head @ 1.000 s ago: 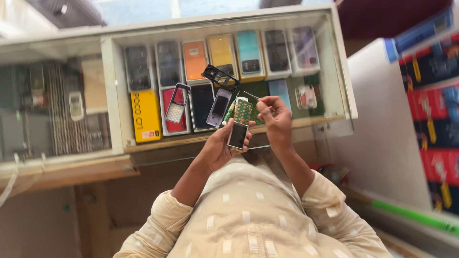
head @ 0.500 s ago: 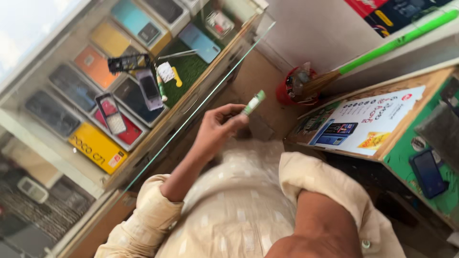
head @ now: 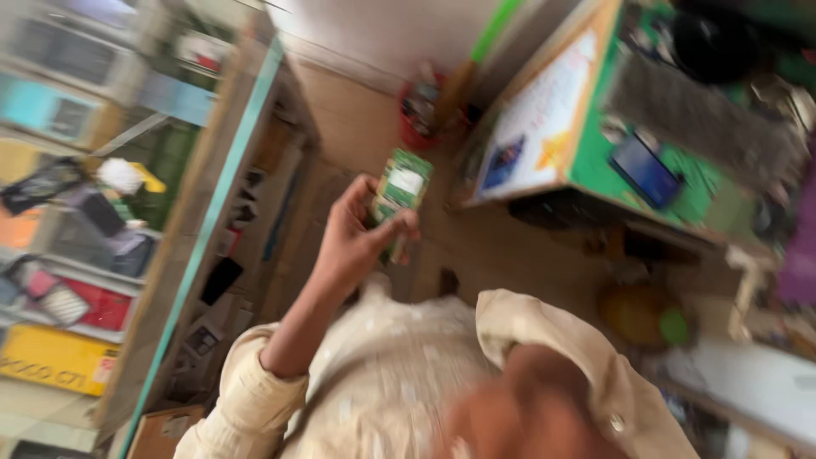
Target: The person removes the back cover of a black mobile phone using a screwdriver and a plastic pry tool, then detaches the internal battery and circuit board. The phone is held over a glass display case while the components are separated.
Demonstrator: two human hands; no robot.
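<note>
Clearly blurred by head motion, the view looks down past a cream shirt to the left hand [head: 353, 242], raised in front of the body with its grip closed around a small green circuit board [head: 399, 191]. Thumb and fingers pinch the board's lower end, so most of it stands clear above the hand with its pale shielded patch facing the camera; judging by that pose, it is held by the end to keep the face open to view. The board is in the air, resting on nothing, roughly midway between the glass display case [head: 127, 212] on the left and the green-topped worktop [head: 680, 195] on the right. The right hand is not in view: only the right forearm [head: 527, 408] shows, a blurred shape at the bottom edge, so I cannot tell what its grip is doing. Inside the case lie phones and coloured boxes, among them a yellow box [head: 55, 361] near its lower corner. On the worktop, a printed poster [head: 540, 127] leans at the near left edge and a dark phone [head: 646, 170] lies just beyond it. A red pot [head: 421, 106] of tools sits on the floor, beyond the board. Nothing stands between hand and either surface.
</note>
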